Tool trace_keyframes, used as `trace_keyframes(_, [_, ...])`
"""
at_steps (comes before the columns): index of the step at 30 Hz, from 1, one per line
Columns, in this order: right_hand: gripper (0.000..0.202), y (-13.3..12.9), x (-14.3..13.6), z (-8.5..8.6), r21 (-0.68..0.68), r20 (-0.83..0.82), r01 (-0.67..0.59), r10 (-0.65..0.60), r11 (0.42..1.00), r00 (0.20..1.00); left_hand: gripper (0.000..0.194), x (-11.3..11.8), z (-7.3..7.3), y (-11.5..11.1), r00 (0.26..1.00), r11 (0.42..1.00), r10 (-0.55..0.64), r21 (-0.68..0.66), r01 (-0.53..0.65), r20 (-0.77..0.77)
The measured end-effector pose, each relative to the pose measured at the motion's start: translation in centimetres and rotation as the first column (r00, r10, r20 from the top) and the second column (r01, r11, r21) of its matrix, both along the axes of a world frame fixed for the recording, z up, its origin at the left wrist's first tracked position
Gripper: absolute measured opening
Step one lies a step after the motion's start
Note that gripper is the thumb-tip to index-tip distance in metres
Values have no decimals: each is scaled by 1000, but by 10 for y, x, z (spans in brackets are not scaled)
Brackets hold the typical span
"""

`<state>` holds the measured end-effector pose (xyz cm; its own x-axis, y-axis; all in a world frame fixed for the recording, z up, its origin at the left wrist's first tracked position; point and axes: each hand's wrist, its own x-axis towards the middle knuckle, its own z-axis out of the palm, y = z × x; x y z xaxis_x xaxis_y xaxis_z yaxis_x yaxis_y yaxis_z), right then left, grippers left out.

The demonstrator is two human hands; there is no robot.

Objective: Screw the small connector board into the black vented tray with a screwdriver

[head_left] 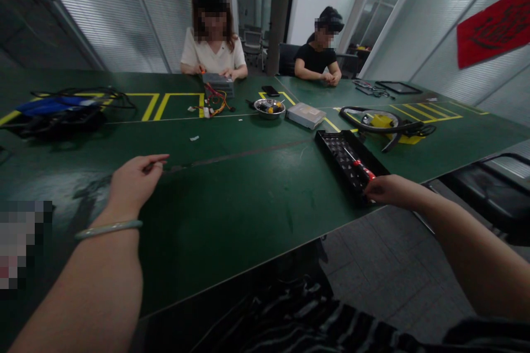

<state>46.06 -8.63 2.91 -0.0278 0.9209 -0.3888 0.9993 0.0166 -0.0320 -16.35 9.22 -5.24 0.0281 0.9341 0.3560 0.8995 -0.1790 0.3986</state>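
Screwdriver [364,170] with a red handle: the butt of it is hard to make out where it meets your right hand [381,190], at the near end of the black tray [362,152]. Your fingers are drawn narrow there, but their tips are partly hidden, so you cannot tell whether they grip the handle, the tray's edge or neither. The tray's near corner is partly covered by the same hand, and the small pale shapes in its compartments are too dim to identify.

Your left hand [138,181] is over the left side of the desk [248,187], thumb and forefinger close together; a dark patch between them may be shadow or a small piece, and you cannot tell which. Both your forearms are cut off by the frame, and a blurred-out patch covers whatever lies at the near left edge.

The screwdriver lies inside the tray, on the right side of the desk, its shaft pointing far and left, its handle just beside your right fingers. It is well apart from your left hand. Beyond the tray's far end sits a grey box [306,115], left of which stands a metal bowl [269,114]; its contents are partly jumbled together.
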Motion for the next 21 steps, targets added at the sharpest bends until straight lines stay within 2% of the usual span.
trace_keyframes(6, [26, 5, -2, 5, 96, 66, 46, -53, 994, 996, 39, 1, 1, 0, 1000, 1000, -5, -4, 5, -4])
trace_keyframes(11, [40, 12, 7, 15, 224, 157, 173, -210, 959, 965, 39, 0, 1, 0, 1000, 1000, 12, 3, -12, 4])
trace_keyframes(16, [29, -5, 31, 22, 150, 285, 314, -345, 938, 894, 40, 0, 1, 0, 1000, 1000, 16, -11, -16, -2])
trace_keyframes(19, [30, -17, 47, 16, 73, 354, 369, -370, 927, 859, 39, 0, 1, 0, 1000, 1000, 18, -8, -18, -7])
trace_keyframes(21, [32, -22, 54, 9, 65, 342, 361, -360, 930, 868, 40, 0, 1, 0, 1000, 1000, 17, -15, -18, -12])
